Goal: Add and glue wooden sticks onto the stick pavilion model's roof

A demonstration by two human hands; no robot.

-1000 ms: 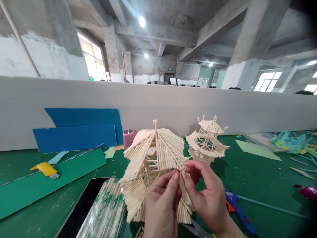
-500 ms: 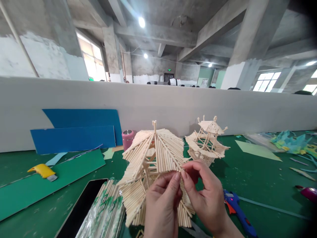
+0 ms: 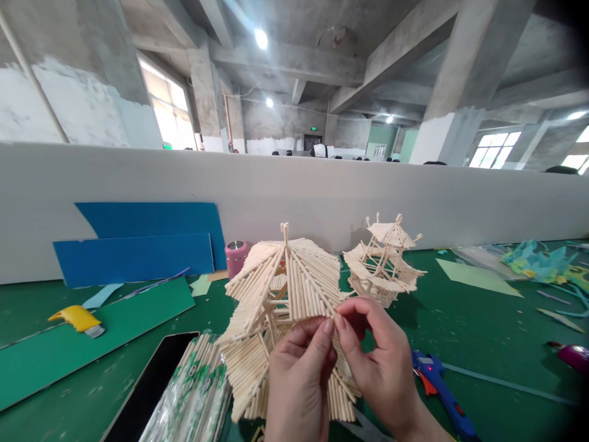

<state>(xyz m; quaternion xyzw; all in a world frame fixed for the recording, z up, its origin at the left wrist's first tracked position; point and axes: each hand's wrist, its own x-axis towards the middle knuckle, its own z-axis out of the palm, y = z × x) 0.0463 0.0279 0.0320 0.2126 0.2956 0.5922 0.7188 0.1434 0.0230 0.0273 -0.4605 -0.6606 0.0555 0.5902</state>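
The left hand point(image 3: 299, 387) and right hand point(image 3: 384, 374) cover the lower front of the big pale stick-built pavilion model point(image 3: 280, 307), so whatever the pinched fingertips are gripping at its roof edge can't be made out. Both wrists run off the bottom edge. The clear-wrapped bundle of bamboo sticks point(image 3: 196, 399) and the flat black panel point(image 3: 147, 393) get cut off down there too. The blue glue gun point(image 3: 437, 387) is half behind the right hand. The purple object point(image 3: 573, 355) at the right edge fades into dark blur, no telling what it is. Heads behind the white partition wall point(image 3: 294, 190) are way too small.
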